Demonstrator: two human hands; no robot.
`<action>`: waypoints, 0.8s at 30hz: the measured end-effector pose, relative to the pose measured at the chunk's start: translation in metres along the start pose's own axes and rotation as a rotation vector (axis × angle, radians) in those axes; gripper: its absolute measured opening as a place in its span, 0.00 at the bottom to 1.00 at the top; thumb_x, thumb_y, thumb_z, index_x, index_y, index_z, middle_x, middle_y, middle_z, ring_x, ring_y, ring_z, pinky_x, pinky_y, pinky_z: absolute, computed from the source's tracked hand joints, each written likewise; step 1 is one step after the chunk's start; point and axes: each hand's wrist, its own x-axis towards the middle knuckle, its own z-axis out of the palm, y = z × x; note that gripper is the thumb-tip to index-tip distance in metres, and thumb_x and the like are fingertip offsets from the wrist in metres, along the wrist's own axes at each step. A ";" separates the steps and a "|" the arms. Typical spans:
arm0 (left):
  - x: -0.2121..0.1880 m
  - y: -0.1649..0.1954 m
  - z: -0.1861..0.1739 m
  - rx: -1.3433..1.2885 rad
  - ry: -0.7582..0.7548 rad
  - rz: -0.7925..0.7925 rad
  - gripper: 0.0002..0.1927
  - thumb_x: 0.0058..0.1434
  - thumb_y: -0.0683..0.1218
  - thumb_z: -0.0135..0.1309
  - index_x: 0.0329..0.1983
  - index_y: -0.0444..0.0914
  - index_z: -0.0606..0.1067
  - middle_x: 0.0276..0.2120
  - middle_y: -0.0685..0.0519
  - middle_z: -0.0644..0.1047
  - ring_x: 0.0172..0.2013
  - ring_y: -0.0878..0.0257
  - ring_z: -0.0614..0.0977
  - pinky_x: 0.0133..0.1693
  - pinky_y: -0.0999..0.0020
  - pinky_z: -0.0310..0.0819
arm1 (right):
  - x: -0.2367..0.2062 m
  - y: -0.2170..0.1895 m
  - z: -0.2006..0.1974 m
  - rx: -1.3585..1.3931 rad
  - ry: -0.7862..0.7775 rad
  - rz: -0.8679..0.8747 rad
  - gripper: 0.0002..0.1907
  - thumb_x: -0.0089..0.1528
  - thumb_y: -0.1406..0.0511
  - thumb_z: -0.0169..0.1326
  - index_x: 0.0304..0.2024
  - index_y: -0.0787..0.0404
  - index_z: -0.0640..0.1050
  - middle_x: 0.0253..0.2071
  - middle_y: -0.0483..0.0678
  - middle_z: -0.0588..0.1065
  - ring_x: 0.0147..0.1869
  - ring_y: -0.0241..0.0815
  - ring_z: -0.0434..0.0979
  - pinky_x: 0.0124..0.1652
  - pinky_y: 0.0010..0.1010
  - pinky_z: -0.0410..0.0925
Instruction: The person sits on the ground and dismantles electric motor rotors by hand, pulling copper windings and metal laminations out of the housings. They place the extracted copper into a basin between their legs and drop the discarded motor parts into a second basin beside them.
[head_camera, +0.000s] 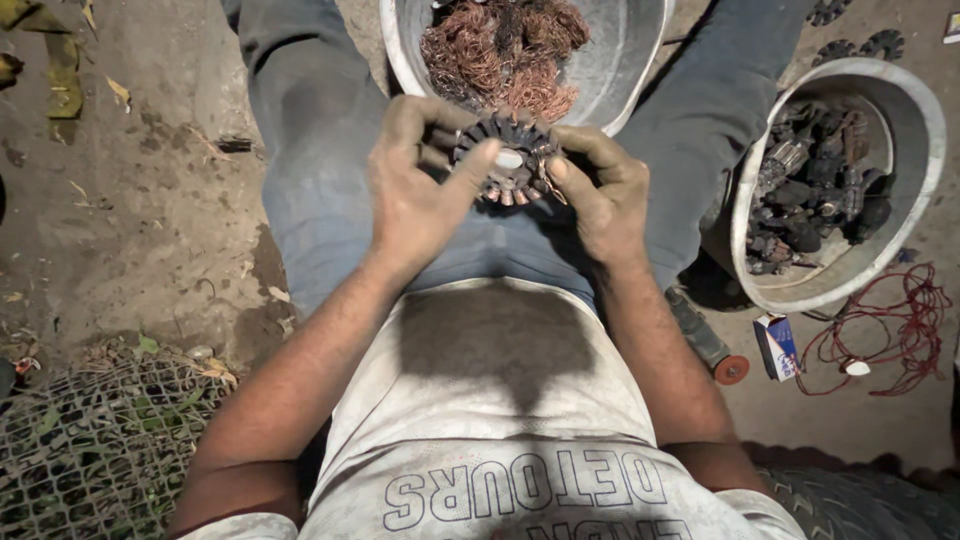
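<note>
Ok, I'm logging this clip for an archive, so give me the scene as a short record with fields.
setting: person seated on a dirt floor
left hand: grips the round motor stator core, thumb on its hub
right hand: holds the core's right edge
ahead: metal basin of stripped copper wire
right: metal bowl of dark motor parts, red wire

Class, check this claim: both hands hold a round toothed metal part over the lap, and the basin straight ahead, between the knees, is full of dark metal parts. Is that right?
Not quite. The head view shows both hands on the toothed part, but the basin ahead holds tangled copper wire. The dark parts lie in the other basin, to the right.
</note>
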 end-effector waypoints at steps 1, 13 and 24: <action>0.000 0.001 0.000 -0.043 -0.017 0.032 0.17 0.62 0.44 0.66 0.48 0.32 0.72 0.42 0.51 0.76 0.40 0.68 0.80 0.39 0.74 0.78 | -0.001 0.003 0.000 0.035 0.006 0.028 0.16 0.68 0.66 0.59 0.55 0.70 0.79 0.49 0.48 0.81 0.52 0.35 0.79 0.54 0.27 0.71; 0.000 -0.017 0.021 -0.408 -0.051 -0.302 0.12 0.64 0.43 0.62 0.48 0.34 0.76 0.41 0.54 0.81 0.42 0.68 0.80 0.44 0.70 0.77 | 0.005 -0.021 -0.006 -0.318 0.062 -0.197 0.10 0.68 0.64 0.57 0.46 0.67 0.79 0.42 0.48 0.80 0.44 0.39 0.82 0.45 0.29 0.73; -0.005 0.015 0.019 -0.100 -0.055 -0.225 0.11 0.65 0.44 0.63 0.43 0.34 0.74 0.28 0.54 0.79 0.30 0.71 0.80 0.33 0.72 0.76 | 0.006 -0.016 0.010 -0.330 0.072 -0.030 0.17 0.72 0.61 0.55 0.33 0.67 0.77 0.26 0.49 0.72 0.28 0.42 0.71 0.32 0.33 0.63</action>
